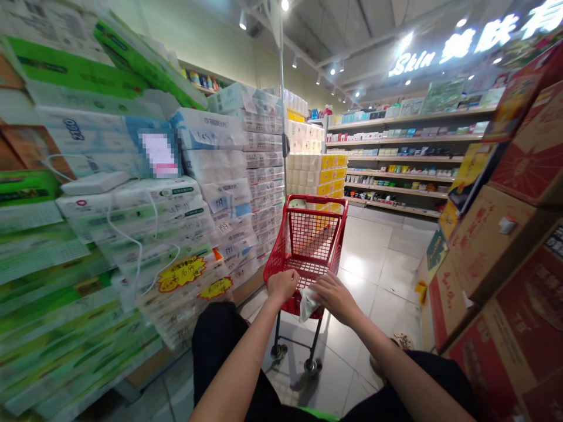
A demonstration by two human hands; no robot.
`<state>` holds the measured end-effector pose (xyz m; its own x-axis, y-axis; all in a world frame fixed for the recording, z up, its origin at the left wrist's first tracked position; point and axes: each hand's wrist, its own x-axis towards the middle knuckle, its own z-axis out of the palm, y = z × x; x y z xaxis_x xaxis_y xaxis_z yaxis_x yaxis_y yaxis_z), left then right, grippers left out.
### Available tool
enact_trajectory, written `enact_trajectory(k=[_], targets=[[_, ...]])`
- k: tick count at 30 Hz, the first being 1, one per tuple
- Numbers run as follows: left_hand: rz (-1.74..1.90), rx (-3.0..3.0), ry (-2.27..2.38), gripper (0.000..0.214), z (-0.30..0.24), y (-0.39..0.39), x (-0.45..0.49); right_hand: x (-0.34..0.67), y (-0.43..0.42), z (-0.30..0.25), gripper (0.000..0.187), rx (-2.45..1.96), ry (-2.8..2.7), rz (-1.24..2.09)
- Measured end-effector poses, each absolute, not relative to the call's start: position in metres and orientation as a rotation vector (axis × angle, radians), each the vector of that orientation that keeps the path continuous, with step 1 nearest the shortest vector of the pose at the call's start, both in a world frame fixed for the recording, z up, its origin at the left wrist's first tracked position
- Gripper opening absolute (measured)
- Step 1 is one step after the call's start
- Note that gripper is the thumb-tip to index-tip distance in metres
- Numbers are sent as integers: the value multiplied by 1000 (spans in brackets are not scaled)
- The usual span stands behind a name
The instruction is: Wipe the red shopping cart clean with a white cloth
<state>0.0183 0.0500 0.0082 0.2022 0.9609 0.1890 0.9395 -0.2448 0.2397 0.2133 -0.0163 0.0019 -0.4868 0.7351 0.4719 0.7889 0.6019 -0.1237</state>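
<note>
A red plastic shopping cart (pixel 315 234) with a mesh basket stands in front of my knees on dark legs with wheels. My left hand (pixel 284 285) is closed at the near left rim of its basket, the curled fingers partly hidden. At the near right rim, my right hand (pixel 333 295) has a crumpled white cloth (pixel 308 305) under its bent fingers. The cloth hangs over the front of the basket, and the fingertips lie partly out of sight behind it.
Stacked tissue packs (pixel 224 170) rise close on the left, with a white power bank (pixel 95 183), cables and a blurred-out phone (pixel 159 153) on them. Cardboard boxes (pixel 497 240) line the right. Shelves (pixel 396 158) of small goods stand beyond the tiled floor (pixel 373 275). A thin metal pole (pixel 282 105) rises behind the cart.
</note>
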Motion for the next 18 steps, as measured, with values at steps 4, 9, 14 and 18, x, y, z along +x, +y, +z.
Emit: enact_trajectory(k=[4, 9, 14, 18], targets=[[447, 2385, 1883, 45, 8, 49, 21, 237, 3, 5, 30, -1163, -2322, -27], [426, 2389, 1880, 46, 8, 45, 24, 261, 30, 14, 37, -1268, -2119, -35], [424, 2398, 1878, 47, 10, 43, 21, 255, 15, 15, 35, -1204, -2096, 112], [413, 2410, 1863, 49, 10, 44, 15, 233, -12, 7, 36, -1188, -1959, 300]])
